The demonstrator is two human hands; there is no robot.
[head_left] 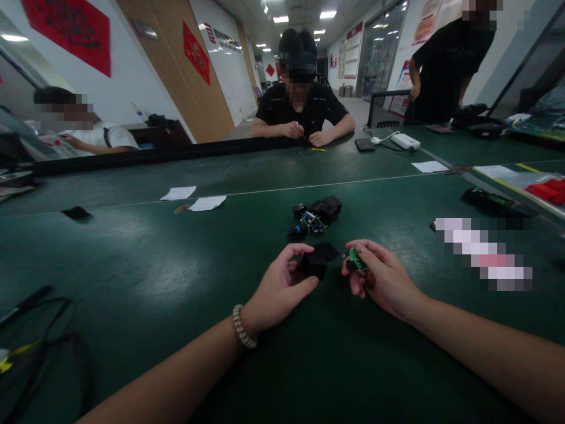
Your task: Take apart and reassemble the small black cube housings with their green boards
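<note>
A: Black case (318, 262)?
B: Nearer than parts pile (314, 220), gripped between left hand's (279, 284) thumb and fingers.
A: Circuit board (357, 261)?
B: Pinched by right hand's (388, 278) thumb and fingers, nearer, right of pile.

Casing (314, 265) in left hand (276, 285), circuit board (356, 260) in right hand (388, 278); parts pile (318, 217) on table (176, 271), just beyond left hand.

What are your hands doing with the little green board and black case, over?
Left hand holding black case. Right hand holding green board, apart from case. Parts pile just beyond the hands, not between them.
</note>
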